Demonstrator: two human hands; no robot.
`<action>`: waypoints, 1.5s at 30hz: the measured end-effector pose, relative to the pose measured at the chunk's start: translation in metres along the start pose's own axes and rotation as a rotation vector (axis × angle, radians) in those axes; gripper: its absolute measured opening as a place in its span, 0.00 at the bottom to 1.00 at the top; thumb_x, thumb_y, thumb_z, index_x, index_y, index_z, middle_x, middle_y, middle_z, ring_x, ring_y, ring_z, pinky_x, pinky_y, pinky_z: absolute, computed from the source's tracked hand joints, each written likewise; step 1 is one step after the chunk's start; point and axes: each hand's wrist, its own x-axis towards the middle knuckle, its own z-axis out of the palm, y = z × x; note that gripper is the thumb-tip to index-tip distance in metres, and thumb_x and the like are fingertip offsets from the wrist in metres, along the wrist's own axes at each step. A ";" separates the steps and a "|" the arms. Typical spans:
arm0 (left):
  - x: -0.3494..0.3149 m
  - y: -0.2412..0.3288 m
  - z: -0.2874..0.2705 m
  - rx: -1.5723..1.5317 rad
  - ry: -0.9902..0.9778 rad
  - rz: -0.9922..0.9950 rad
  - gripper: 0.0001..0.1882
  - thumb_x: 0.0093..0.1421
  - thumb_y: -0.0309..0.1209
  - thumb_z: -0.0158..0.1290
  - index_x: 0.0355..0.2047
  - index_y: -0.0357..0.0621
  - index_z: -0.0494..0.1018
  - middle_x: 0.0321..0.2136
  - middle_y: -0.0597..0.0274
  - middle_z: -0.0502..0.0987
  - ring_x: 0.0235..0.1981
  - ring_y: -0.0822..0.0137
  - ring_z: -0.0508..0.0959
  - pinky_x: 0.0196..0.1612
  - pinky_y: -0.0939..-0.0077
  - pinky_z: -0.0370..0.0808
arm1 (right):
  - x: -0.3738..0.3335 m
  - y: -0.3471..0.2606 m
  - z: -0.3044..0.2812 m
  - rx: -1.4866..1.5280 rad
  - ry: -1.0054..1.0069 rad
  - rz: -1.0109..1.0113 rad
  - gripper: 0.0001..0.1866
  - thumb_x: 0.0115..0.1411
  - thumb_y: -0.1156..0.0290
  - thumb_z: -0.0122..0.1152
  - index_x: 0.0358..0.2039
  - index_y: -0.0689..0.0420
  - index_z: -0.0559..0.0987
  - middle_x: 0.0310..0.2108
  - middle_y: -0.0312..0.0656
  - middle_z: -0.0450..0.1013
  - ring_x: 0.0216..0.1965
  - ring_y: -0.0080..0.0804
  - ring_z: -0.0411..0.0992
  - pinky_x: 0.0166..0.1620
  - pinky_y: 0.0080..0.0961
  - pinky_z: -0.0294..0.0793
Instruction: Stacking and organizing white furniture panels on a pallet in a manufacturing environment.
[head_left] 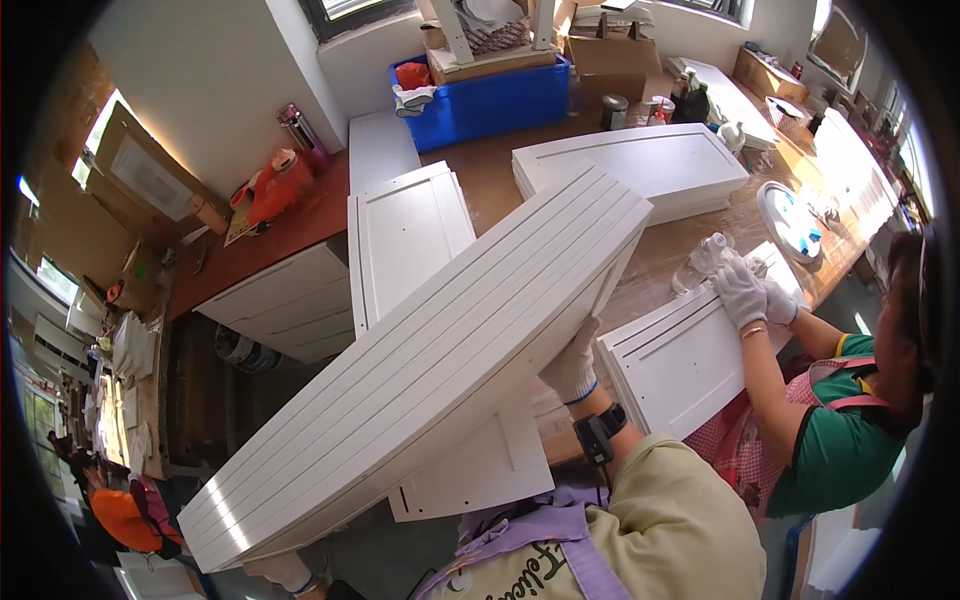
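White slatted panel [420,370], I note remotely, is up and slanted partly over the table [484,188], not yet set down, right hand [570,368] with fingers clamped on its side, left hand [282,572] fingers hidden, closure indeterminable, framed panels [635,165] already stacked beyond.

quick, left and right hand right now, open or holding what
Left hand: at the white board's near end; grip hidden, open or closed cannot be told.
Right hand: holding the white board toward its far end.
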 end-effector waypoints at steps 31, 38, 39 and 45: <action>0.069 0.259 -0.011 -1.126 -0.199 0.502 0.20 0.63 0.33 0.43 0.50 0.31 0.60 0.44 0.54 0.68 0.42 0.59 0.70 0.44 0.67 0.69 | -0.475 -0.144 0.162 -0.067 0.495 -1.186 0.38 0.56 0.34 0.34 0.56 0.52 0.60 0.53 0.38 0.63 0.53 0.33 0.63 0.53 0.32 0.66; 0.003 0.366 -0.092 -1.308 -0.369 0.619 0.20 0.63 0.33 0.44 0.50 0.30 0.59 0.45 0.54 0.68 0.42 0.60 0.71 0.44 0.68 0.69 | -0.669 -0.168 0.078 -0.382 0.815 -1.584 0.41 0.56 0.32 0.26 0.58 0.50 0.58 0.54 0.38 0.62 0.53 0.36 0.62 0.52 0.35 0.66; -0.008 0.382 -0.103 -1.337 -0.410 0.639 0.20 0.62 0.33 0.44 0.50 0.30 0.59 0.45 0.54 0.68 0.42 0.60 0.71 0.44 0.68 0.69 | -0.695 -0.162 0.093 -0.056 0.671 -1.605 0.41 0.56 0.31 0.26 0.58 0.49 0.57 0.54 0.38 0.62 0.53 0.36 0.63 0.52 0.36 0.67; -0.082 0.479 -0.188 -1.357 -0.709 0.860 0.20 0.62 0.32 0.44 0.50 0.30 0.59 0.45 0.54 0.68 0.42 0.60 0.71 0.44 0.68 0.69 | -0.835 -0.126 0.088 -0.092 1.126 -2.077 0.38 0.59 0.36 0.27 0.61 0.49 0.53 0.57 0.37 0.58 0.55 0.36 0.59 0.55 0.32 0.63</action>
